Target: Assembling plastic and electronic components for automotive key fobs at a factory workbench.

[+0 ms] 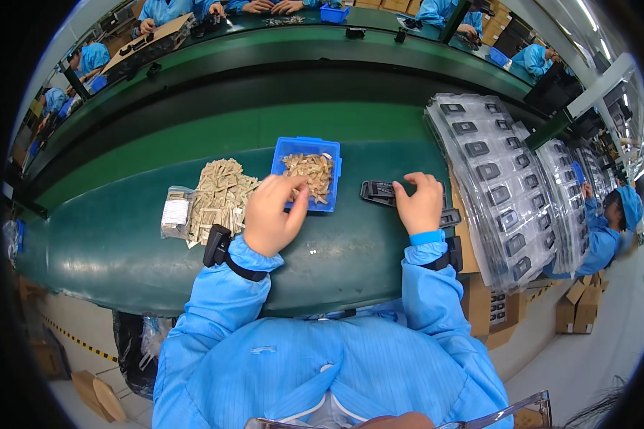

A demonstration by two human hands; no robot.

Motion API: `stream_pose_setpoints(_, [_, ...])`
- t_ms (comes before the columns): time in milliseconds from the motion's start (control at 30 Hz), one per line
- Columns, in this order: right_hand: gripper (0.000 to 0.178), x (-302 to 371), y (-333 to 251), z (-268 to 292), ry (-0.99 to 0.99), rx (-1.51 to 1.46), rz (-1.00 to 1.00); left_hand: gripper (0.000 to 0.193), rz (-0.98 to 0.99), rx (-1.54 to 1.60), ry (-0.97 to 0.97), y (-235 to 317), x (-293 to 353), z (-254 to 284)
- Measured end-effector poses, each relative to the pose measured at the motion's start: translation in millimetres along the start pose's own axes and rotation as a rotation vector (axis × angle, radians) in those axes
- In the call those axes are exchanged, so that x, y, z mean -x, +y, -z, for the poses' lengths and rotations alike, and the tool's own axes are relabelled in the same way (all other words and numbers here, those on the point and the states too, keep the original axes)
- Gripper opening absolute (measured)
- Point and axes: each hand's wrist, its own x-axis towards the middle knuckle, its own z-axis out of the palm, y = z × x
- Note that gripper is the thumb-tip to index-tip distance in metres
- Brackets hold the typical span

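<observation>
Your left hand (273, 214) pinches toward a packet at the blue tray (282, 146) (I cannot tell if it has one); take just one. Your right hand (421, 202) fingertips press the black case (379, 191), lying long axis nine-to-three on the green table (122, 243).

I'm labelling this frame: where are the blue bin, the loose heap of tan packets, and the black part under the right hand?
Blue bin (282, 149): head view, bare upper left corner.
Heap of tan packets (218, 194): head view, its middle.
Black part (376, 191): head view, left end.
</observation>
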Motion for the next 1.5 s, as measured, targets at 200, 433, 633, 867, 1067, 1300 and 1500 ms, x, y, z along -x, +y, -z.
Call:
stream_pose_setpoints(200, [0.035, -25.2, 63.2, 33.9, -0.139, 0.137, 0.071, 0.014, 0.184, -0.073, 0.155, -28.3, -13.9, 28.0])
stream_pose_setpoints(433, [0.044, -34.7, 84.2, 18.4, -0.362, 0.016, -0.060, 0.013, 0.295, 0.094, 0.191, -37.3, -10.0, 40.2])
stream_pose_setpoints(633, [0.040, -30.2, 74.1, 27.8, -0.167, 0.006, 0.091, 0.015, 0.418, -0.095, -0.212, -5.4, 9.6, 69.8])
stream_pose_setpoints(867, [0.038, 21.0, -39.1, 63.2, -0.407, -0.388, 0.418, 0.020, 0.204, -0.504, -0.384, 4.4, 73.4, 64.0])
stream_pose_setpoints(1067, [0.045, 49.8, -78.3, 32.0, -0.672, -0.383, 0.633, 0.017, 0.108, -0.586, -0.425, 1.6, 76.7, 52.7])
stream_pose_setpoints(1300, [0.037, 28.1, -110.1, 36.5, -0.469, -0.649, 0.580, 0.010, 0.008, -0.687, -0.490, 3.3, 81.6, 49.7])
stream_pose_setpoints(1500, [0.017, 7.0, -116.9, 26.3, -0.586, -0.763, 0.128, 0.015, -0.045, -0.559, -0.176, 59.6, 35.2, 64.7])
